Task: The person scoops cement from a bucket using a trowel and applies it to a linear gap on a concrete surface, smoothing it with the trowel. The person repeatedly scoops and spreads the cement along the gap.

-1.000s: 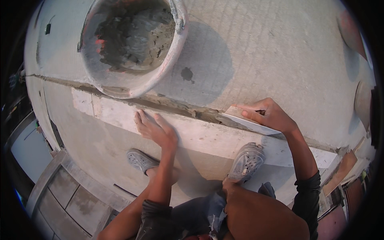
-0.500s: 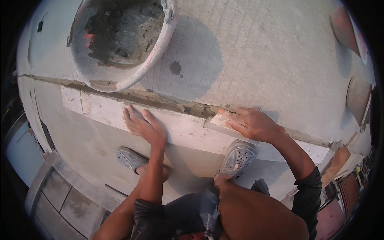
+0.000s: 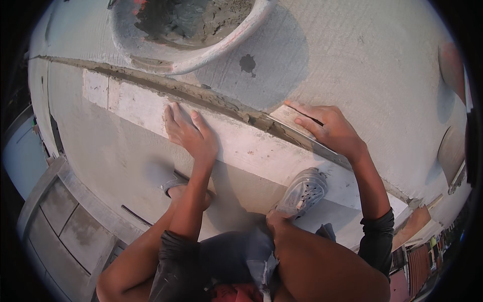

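A long whitish board (image 3: pixel 246 146) lies on the concrete, with a strip of wet grey mortar (image 3: pixel 211 98) along its far edge. My left hand (image 3: pixel 191 133) rests flat on this board, fingers stretched toward the mortar and thumb apart. In my right hand (image 3: pixel 332 131) is a flat, pale rectangular piece (image 3: pixel 289 116), gripped along its side. It lies at the far side of the mortar strip, and part of its surface is hidden under my fingers. Beyond the strip stands a round tub (image 3: pixel 226 55) with grey mortar (image 3: pixel 196 25) in it.
My right shoe (image 3: pixel 304 189) is at the board's near edge. My left shoe (image 3: pixel 173 182) is blurred on the near slab. A dark wet spot (image 3: pixel 247 64) marks the concrete beside the tub. Two rounded objects stand at the far right, cut by the picture's rim.
My right hand has moved the flat piece from atop the board across to the mortar's far side. The left hand stays on the board. The view has shifted; my left foot is moving.
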The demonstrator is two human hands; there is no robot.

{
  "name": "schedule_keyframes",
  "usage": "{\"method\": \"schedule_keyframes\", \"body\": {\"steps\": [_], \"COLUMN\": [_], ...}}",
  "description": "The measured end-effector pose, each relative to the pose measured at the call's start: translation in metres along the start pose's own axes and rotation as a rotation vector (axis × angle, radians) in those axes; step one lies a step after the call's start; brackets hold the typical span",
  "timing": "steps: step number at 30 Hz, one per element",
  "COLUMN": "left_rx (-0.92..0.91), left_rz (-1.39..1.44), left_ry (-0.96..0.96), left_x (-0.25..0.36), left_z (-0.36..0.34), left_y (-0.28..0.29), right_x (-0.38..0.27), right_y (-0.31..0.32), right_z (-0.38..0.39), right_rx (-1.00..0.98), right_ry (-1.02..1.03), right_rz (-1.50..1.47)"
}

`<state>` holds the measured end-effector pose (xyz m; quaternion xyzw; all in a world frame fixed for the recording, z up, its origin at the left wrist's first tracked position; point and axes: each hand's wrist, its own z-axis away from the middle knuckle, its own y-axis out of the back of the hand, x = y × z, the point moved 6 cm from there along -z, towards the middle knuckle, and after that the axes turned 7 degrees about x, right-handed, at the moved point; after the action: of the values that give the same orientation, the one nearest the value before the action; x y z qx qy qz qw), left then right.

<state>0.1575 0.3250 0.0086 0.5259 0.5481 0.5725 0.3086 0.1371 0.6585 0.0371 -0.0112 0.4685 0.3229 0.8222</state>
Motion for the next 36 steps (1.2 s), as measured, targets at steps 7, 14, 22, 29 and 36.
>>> {"method": "schedule_keyframes", "body": {"steps": [7, 14, 22, 29, 36], "left_rx": [0.041, 0.06, 0.091, 0.115, 0.137], "left_rz": [0.04, 0.056, 0.097, 0.122, 0.129], "left_ry": [-0.023, -0.028, -0.048, -0.06, -0.06], "left_x": [-0.001, -0.002, 0.0, -0.003, -0.005], "left_z": [-0.001, 0.002, 0.002, 0.002, 0.003], "left_y": [0.004, 0.003, 0.002, 0.002, 0.002], "right_x": [0.013, 0.023, -0.011, -0.048, -0.038], "right_y": [-0.025, -0.007, -0.008, -0.03, -0.063], "right_z": [0.013, 0.015, 0.005, 0.014, 0.02], "right_rx": [0.058, 0.173, 0.063, 0.243, 0.379], "right_ry": [-0.123, -0.189, -0.01, 0.117, 0.097], "right_rz": [-0.085, -0.499, 0.034, 0.374, 0.487]}}
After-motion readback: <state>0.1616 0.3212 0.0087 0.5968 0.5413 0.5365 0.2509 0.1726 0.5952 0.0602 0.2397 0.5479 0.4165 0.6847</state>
